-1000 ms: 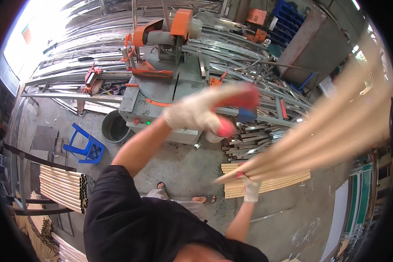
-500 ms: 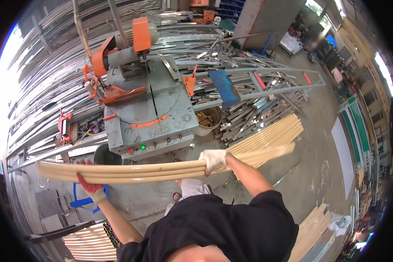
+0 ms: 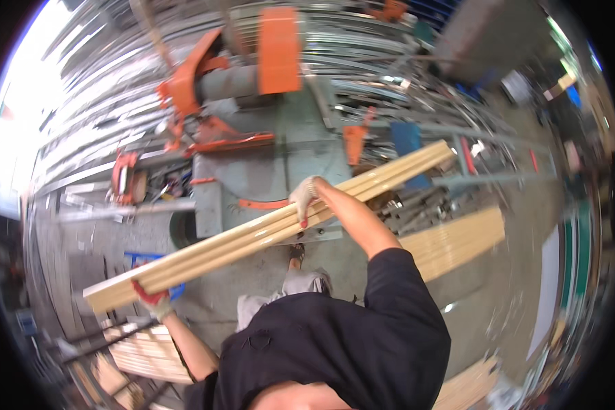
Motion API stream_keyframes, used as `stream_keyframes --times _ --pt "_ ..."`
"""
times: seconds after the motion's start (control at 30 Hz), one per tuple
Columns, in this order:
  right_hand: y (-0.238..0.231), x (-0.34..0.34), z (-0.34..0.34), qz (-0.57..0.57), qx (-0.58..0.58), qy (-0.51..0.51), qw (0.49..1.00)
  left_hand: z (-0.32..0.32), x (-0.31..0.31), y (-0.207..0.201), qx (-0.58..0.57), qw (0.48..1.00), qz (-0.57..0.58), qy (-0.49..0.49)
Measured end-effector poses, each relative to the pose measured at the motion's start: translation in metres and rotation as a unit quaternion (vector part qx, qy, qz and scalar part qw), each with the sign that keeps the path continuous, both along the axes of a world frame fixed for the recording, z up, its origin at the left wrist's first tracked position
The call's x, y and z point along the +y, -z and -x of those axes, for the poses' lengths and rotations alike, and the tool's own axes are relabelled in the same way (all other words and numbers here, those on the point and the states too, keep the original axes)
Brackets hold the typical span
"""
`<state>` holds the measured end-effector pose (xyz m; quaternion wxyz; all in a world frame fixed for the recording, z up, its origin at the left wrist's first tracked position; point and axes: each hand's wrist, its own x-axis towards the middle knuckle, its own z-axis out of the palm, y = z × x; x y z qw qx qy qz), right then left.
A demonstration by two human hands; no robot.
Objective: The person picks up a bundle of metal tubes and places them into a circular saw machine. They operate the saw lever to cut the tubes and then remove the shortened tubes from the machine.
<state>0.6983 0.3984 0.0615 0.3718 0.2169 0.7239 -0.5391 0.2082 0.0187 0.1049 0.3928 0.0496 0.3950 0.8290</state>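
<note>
A bundle of long tan tubes (image 3: 232,239) lies slanted across my body, its left end lower and nearer me, its right end farther out. My left hand (image 3: 154,301), in a white glove with red on the fingers, is closed on the bundle's near edge close to its left end. Gloved the same way, my right hand (image 3: 303,199) wraps over the tubes right of their middle. Beyond them stands a cutting machine with a grey table (image 3: 307,154) and an orange guard (image 3: 279,51). The bundle crosses in front of the table and hides part of its front panel.
Stacked tan tubes (image 3: 458,242) lie to the right, and more tubes (image 3: 147,354) rest on a rack at the lower left. A grey frame (image 3: 492,179) extends right from the machine. Behind it are piled metal profiles (image 3: 348,51). A blue stand (image 3: 143,258) is at the left.
The bundle has turned from nearly level to slanted, its right end swinging away from me and its left end coming nearer. Both hands keep hold. The view has shifted and blurred.
</note>
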Motion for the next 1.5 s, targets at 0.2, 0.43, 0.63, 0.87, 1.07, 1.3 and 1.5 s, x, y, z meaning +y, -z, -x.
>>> stream_keyframes --times 0.2,0.43,0.63,0.87,1.07,1.3,1.5 --pt "-0.038 0.035 0.018 -0.145 0.058 0.075 0.985 0.034 0.076 0.033 -0.05 0.999 0.005 -0.006" --pt "0.023 -0.066 -0.029 -0.512 0.162 0.605 0.588 0.081 0.203 0.109 -0.184 0.982 0.046 -0.009" --pt "0.136 -0.047 -0.022 -0.29 0.141 0.839 0.439 0.049 0.369 0.139 -0.184 0.979 0.073 0.053" --pt "0.116 0.021 0.098 -0.335 0.099 0.794 0.498 0.077 0.427 0.23 -0.28 0.955 -0.038 0.094" --pt "0.13 0.038 0.116 -0.361 -0.019 0.738 0.57 0.109 0.446 0.249 -0.349 0.928 -0.059 0.121" --pt "0.145 0.038 0.083 -0.345 -0.037 0.691 0.634 0.129 0.447 0.247 -0.396 0.918 0.026 -0.002" --pt "0.093 -0.037 0.095 -0.382 -0.081 0.635 0.667 0.126 0.446 0.274 -0.202 0.976 0.087 -0.005"
